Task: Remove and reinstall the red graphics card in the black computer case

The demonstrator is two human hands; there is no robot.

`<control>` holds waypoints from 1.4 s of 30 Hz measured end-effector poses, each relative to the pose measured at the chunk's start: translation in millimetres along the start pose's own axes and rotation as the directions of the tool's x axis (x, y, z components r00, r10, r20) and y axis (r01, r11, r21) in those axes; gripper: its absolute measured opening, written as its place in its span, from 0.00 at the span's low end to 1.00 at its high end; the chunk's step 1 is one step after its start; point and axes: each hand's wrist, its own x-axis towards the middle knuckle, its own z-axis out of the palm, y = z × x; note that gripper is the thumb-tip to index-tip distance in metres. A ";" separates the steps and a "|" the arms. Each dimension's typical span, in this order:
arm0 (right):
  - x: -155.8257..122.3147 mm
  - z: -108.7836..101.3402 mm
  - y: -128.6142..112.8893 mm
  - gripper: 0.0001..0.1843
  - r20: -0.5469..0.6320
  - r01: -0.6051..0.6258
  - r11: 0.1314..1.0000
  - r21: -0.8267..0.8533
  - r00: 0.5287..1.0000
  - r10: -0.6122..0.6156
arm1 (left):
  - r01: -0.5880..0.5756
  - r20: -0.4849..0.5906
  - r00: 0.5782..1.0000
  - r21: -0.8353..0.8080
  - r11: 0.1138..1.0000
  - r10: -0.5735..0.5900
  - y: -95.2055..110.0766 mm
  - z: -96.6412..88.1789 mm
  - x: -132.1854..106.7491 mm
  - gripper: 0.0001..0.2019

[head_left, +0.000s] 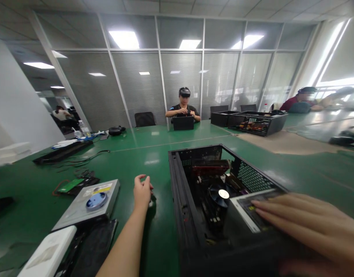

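A black computer case (177,207) lies in front of me with its side open upward. Inside it are a cooling fan (223,193), a red-edged card (210,168) and a boxy power supply (246,217) at the near right. My right hand (309,221) is slightly blurred and lies over the power supply, fingers stretched out and resting on its top. To the left of the case, my left hand (142,190) is just above the green table with its fingers curled in. A small dark shape shows by those fingertips; whether it is held is unclear.
On the left, a silver optical drive (78,207) carries a round blue-lidded tin (96,201). A white box (48,250), a green circuit board (71,186) and cables lie around it. Across the green table (130,154), a person (183,109) works; another opened case (260,122) stands at right.
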 end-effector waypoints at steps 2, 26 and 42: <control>53.8 14.7 26.7 0.40 0.189 0.145 0.989 0.018 0.971 -0.145 | 0.007 -0.076 0.997 -0.034 0.999 -0.010 -2.1 -2.0 1.9 0.20; 234.2 280.4 -15.9 0.17 0.195 -0.359 0.911 0.201 0.926 0.322 | -0.073 -0.136 0.989 -0.083 0.994 0.061 7.2 -10.0 -2.8 0.15; 99.9 137.1 43.4 0.15 0.189 -0.248 0.896 0.368 0.964 0.189 | -0.086 -0.081 0.993 0.001 0.996 0.086 -6.9 -6.8 2.5 0.15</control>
